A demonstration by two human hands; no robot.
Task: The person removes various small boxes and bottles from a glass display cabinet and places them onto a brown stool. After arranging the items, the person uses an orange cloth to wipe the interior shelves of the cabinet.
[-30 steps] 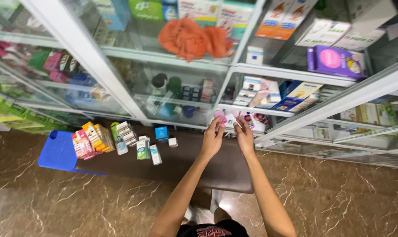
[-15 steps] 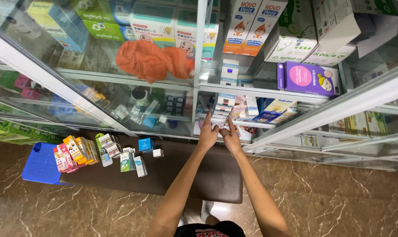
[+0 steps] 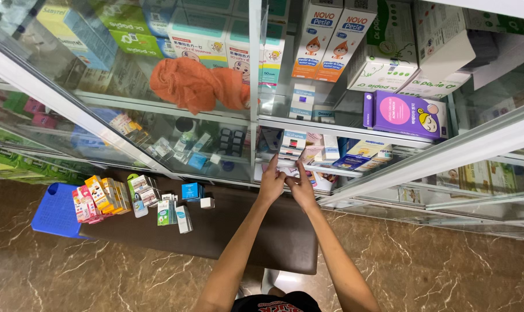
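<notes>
Hands are deeper in the cabinet (image 3: 158,112) now than a second ago. Back then I saw them out in front of the glass; now they have moved up and in, right to the lower shelf (image 3: 342,169) where the small boxes (image 3: 308,151) sit. The view has also come closer to the shelves, so I think the work is at the shelf itself.

My left hand (image 3: 271,184) and right hand (image 3: 301,188) are side by side and touching. The fingers point up at the boxes. The left fingers look loosely spread near a box edge. The right ones are bent, but I cannot tell if they pinch anything; it is too small to see.

Behind my arms, a brown bench (image 3: 244,231) holds more boxes (image 3: 103,196).
</notes>
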